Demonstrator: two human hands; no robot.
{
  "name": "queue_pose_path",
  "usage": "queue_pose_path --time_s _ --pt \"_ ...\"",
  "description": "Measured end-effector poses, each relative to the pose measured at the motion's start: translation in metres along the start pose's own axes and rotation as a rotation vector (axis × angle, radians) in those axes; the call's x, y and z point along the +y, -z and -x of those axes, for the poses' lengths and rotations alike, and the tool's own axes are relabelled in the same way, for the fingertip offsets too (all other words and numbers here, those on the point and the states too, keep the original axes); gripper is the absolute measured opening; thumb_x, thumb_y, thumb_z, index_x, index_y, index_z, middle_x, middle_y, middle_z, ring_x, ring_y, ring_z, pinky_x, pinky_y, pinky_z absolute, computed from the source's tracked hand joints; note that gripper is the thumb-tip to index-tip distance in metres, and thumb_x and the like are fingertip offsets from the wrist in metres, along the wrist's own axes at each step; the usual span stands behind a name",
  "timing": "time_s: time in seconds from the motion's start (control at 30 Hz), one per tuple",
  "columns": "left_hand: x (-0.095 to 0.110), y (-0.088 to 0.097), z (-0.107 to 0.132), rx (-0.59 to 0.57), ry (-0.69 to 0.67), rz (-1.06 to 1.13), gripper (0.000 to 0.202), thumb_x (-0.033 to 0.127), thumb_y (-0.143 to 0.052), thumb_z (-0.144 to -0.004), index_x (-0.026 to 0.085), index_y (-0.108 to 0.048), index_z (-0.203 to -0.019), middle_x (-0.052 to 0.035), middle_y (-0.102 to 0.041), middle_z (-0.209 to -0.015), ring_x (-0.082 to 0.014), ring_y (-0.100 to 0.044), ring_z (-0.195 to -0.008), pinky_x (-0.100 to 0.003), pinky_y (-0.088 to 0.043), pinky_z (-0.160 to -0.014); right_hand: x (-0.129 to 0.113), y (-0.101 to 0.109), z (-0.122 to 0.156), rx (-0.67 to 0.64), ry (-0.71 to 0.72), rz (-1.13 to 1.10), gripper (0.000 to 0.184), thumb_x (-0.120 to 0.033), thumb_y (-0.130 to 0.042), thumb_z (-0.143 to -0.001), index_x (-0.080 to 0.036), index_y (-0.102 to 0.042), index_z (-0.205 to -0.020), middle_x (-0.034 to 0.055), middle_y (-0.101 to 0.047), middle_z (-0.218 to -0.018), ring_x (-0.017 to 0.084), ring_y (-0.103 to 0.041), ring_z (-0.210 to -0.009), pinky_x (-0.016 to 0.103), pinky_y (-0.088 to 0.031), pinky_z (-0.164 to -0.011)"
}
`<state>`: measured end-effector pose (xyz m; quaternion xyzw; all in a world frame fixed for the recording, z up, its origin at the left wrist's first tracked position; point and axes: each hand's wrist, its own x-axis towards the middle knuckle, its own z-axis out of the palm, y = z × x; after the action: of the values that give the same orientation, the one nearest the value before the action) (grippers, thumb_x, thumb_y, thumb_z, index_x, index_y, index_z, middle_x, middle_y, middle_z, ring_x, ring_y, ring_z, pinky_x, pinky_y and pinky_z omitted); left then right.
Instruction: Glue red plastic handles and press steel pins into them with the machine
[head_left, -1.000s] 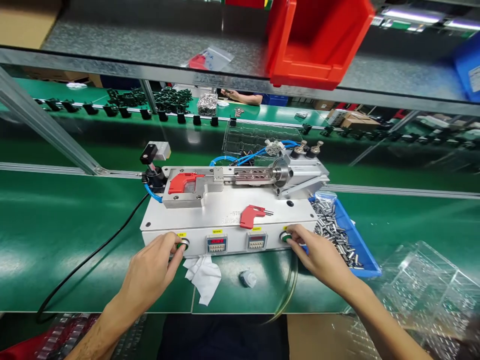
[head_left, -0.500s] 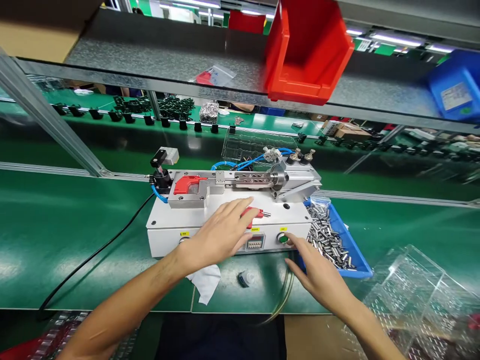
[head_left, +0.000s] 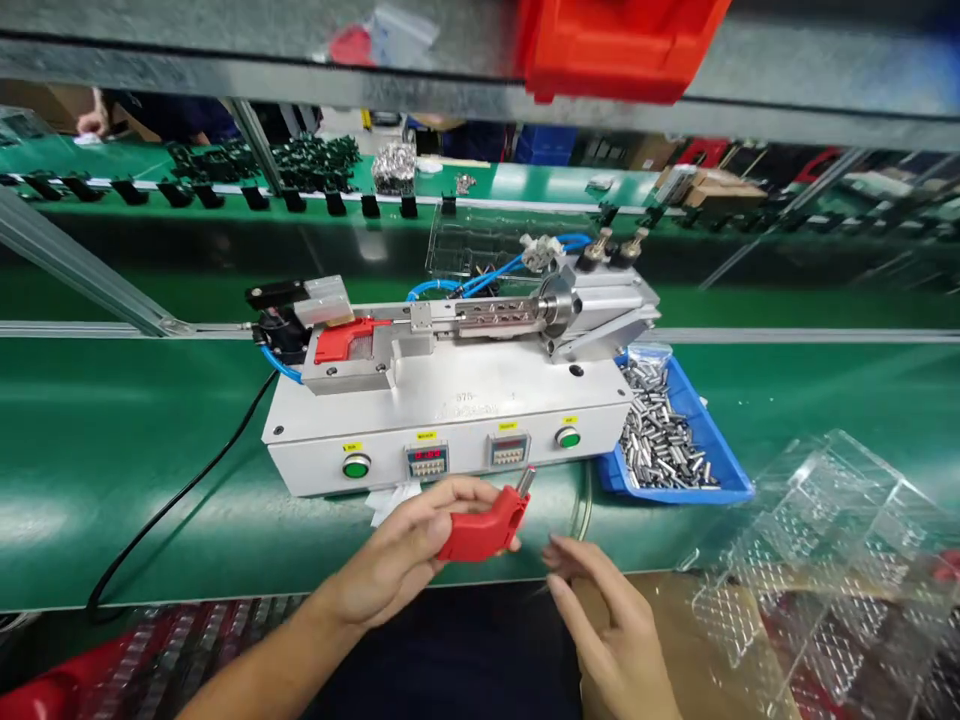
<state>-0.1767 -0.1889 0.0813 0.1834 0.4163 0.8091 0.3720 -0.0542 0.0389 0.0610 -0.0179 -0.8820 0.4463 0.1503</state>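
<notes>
My left hand (head_left: 405, 545) is closed around a red pistol-shaped plastic part (head_left: 480, 530), with a metal pin (head_left: 527, 482) sticking up from its end. To the right, my right hand (head_left: 611, 620) is half curled, thumb and fingers apart, near the red part but not touching it. Its fingertips are slightly blurred, and I see nothing held in them. Behind both hands stands a white bench machine (head_left: 457, 405) with green buttons and small displays. A second red part (head_left: 346, 341) sits in the metal fixture at its left end, under a swung-over clamp (head_left: 322, 300).
Right of the machine, a blue bin (head_left: 694, 440) holds many metal pins. Clear plastic trays (head_left: 832, 530) lie at the right. A red bin (head_left: 622, 50) rests on the overhead shelf (head_left: 225, 75). A black cable (head_left: 187, 500) runs across the green table at the left.
My left hand has lifted the red part off the machine top and brought it toward me. My right hand has left the green button. The clamp has swung over the fixture, and one display is lit.
</notes>
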Motion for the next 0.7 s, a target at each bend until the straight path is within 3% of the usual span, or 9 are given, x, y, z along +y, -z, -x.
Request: queue_pose_path --time_s 0.1,0.27,0.5,0.7 --pt "-0.024 -0.004 0.015 0.064 0.110 0.291 0.052 0.061 -0.063 -0.099 0.016 -0.070 -0.125 -0.0160 -0.074 -0.124 -0.0281 -0.073 -0.110 -0.040 -0.056 -0.101 -0.022 -0.022 -0.018 0.066 -0.043 -0.207 0.031 -0.032 -0.065 -0.101 -0.024 -0.070 -0.131 0.0087 -0.074 -0.098 0.022 -0.073 -0.084 0.037 -0.065 -0.080" --pt "-0.035 -0.006 0.025 0.182 0.127 0.452 0.049 0.061 -0.064 -0.098 0.018 -0.074 -0.119 -0.0144 -0.074 -0.127 -0.0272 -0.074 -0.106 -0.042 -0.058 -0.098 -0.043 -0.041 -0.045 0.005 0.006 -0.388 0.023 -0.031 -0.070 -0.098 -0.024 -0.073 -0.119 0.0049 -0.070 -0.088 0.019 -0.068 -0.079 0.033 -0.063 -0.074" --pt "-0.036 -0.003 0.025 0.154 0.083 0.556 0.039 0.053 -0.063 -0.102 0.021 -0.077 -0.121 -0.0112 -0.076 -0.123 -0.0245 -0.074 -0.108 -0.037 -0.059 -0.097 -0.047 -0.045 -0.049 -0.005 0.000 -0.414 0.020 -0.029 -0.070 -0.098 -0.025 -0.073 -0.117 0.0040 -0.069 -0.089 0.018 -0.066 -0.078 0.031 -0.061 -0.073" --pt "-0.037 -0.001 0.024 0.118 0.090 0.502 0.040 0.054 -0.062 -0.102 0.022 -0.075 -0.122 -0.0113 -0.074 -0.125 -0.0238 -0.072 -0.109 -0.037 -0.057 -0.098 -0.044 -0.047 -0.048 0.009 0.008 -0.370 0.020 -0.027 -0.069 -0.099 -0.025 -0.072 -0.118 0.0042 -0.069 -0.090 0.018 -0.067 -0.079 0.031 -0.062 -0.073"
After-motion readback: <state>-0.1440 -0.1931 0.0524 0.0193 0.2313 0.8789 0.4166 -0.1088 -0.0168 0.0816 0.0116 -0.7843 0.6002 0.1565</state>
